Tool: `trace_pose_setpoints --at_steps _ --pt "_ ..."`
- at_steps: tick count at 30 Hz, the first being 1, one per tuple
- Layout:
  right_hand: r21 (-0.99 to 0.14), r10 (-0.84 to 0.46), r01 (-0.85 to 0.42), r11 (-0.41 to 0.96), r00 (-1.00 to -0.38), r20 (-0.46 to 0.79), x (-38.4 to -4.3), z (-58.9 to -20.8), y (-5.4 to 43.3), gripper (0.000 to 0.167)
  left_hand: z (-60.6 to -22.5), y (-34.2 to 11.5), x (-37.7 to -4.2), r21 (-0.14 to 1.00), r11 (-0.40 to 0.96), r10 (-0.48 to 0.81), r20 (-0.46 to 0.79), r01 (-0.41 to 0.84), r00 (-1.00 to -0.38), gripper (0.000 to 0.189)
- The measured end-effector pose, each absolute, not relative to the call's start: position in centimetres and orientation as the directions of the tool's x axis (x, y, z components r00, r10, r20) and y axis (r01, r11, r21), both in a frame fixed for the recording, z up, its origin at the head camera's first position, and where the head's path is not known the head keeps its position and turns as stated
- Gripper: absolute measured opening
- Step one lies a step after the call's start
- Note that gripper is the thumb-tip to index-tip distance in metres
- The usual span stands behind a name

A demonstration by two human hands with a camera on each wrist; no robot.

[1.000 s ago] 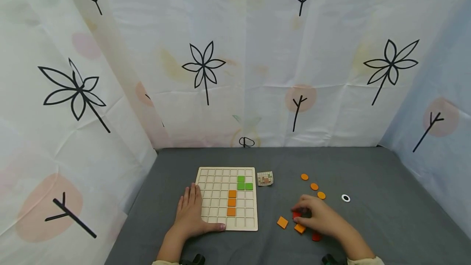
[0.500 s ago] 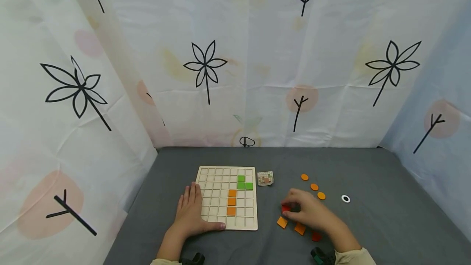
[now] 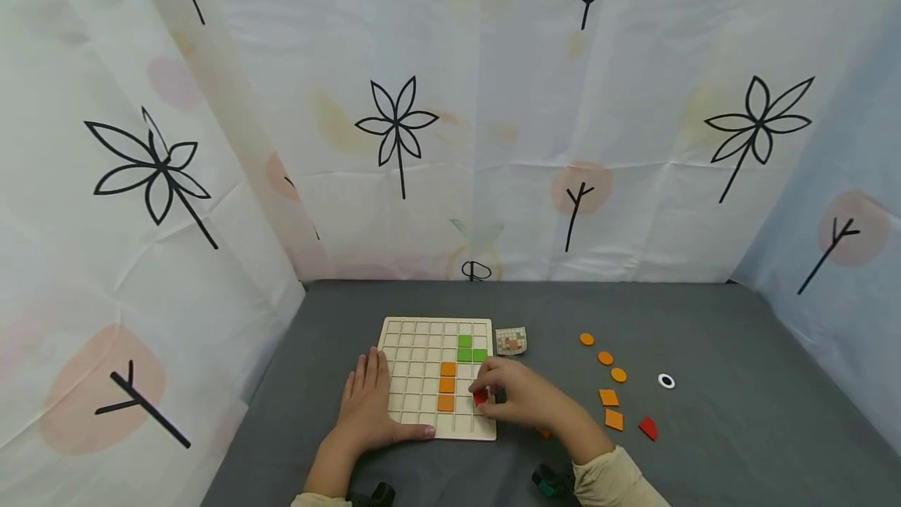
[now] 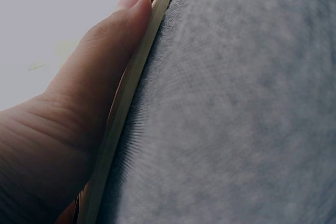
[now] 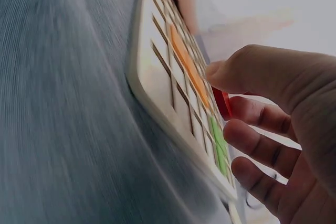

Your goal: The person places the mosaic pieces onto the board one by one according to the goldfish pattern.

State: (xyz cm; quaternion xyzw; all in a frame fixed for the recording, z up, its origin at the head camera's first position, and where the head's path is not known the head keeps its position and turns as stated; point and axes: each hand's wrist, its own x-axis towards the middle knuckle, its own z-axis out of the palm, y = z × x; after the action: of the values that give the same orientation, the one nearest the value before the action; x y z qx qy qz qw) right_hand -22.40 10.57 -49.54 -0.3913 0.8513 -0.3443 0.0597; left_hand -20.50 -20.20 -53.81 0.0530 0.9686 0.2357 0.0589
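A pale wooden grid board (image 3: 415,335) lies on the grey cloth. Orange squares (image 3: 446,386) form a column in it, and green squares (image 3: 464,354) sit at its upper right. My left hand (image 3: 369,405) rests along the board's left side, fingers straight, its thumb (image 4: 113,40) on the front edge. Over the right part of the board, my right hand (image 3: 524,393) pinches a small red piece (image 3: 480,397) between thumb and fingers. The right wrist view shows this red piece (image 5: 221,102) just above the grid, its full outline partly covered.
A small patterned card (image 3: 511,341) lies right of the board. Further right are orange discs (image 3: 605,358), loose orange squares (image 3: 614,419), a red piece with a curved edge (image 3: 648,428) and a white ring with a black centre (image 3: 666,381). Printed curtains stand behind and at both sides.
My right hand has moved left from the loose pieces to above the board, carrying the red piece. The left hand has stayed in place on the board.
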Motion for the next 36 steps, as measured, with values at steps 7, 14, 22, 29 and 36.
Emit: trace_pose_setpoints --at_steps 7,14,22,29,36 --pt "-0.599 -0.737 -0.638 0.483 -0.666 0.114 -23.0 -50.6 8.2 0.017 -53.9 -20.0 -20.6 0.469 0.879 0.141 -0.078 0.088 -0.987 0.167" --pt "-0.588 -0.722 -0.624 0.515 -0.686 0.097 -23.2 -50.7 7.7 0.012 -54.0 -20.1 -20.4 0.482 0.870 0.147 -0.056 0.102 -0.988 0.166" --pt "-0.595 -0.717 -0.625 0.505 -0.688 0.114 -23.3 -51.0 7.6 0.005 -54.0 -20.2 -20.5 0.464 0.880 0.145 -0.068 0.097 -0.987 0.167" --pt "-0.592 -0.705 -0.630 0.503 -0.695 0.140 -23.3 -51.0 7.2 0.006 -53.9 -20.3 -20.5 0.469 0.878 0.142 -0.073 0.092 -0.987 0.166" --pt "-0.586 -0.685 -0.619 0.523 -0.714 0.143 -23.2 -50.9 7.1 0.007 -54.4 -20.3 -20.7 0.465 0.881 0.139 -0.079 0.086 -0.987 0.167"
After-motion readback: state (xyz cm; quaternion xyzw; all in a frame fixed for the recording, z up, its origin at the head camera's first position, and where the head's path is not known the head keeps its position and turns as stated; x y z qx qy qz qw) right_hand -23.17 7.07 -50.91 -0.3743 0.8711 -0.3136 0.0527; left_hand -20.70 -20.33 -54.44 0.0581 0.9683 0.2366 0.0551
